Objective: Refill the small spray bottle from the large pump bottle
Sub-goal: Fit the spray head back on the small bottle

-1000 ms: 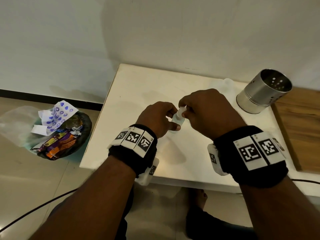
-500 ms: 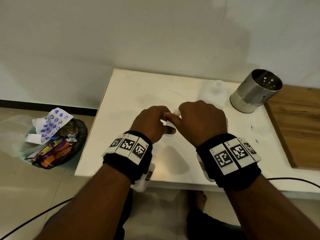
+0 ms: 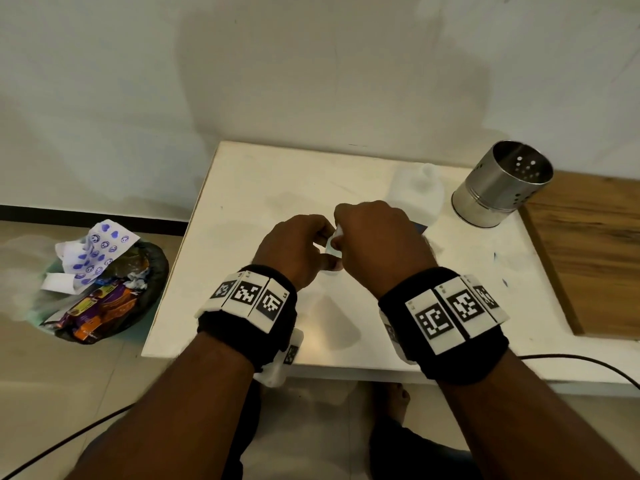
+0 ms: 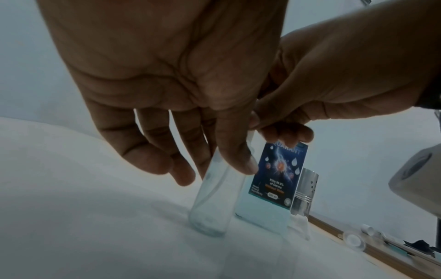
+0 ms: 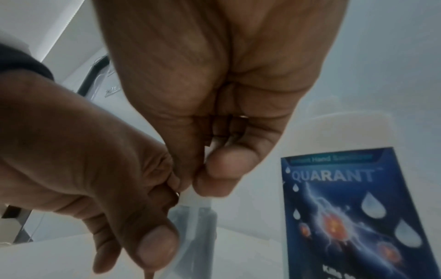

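White tabletop (image 3: 263,188): left hand (image 4: 181,90) pinches the small clear plastic spray bottle (image 4: 214,203) standing under it, right hand (image 5: 214,94) pinches its white top. Slippery, could tip sideways if twisted hard.

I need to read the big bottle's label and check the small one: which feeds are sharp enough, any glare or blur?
Head view: dim, soft shadows; the large pump bottle washes out against the white table. Left wrist view: small spray bottle slightly blurred, label's small print soft. Right wrist view: label's "QUARANT" readable, left hand and right hand block much; no strong glare.
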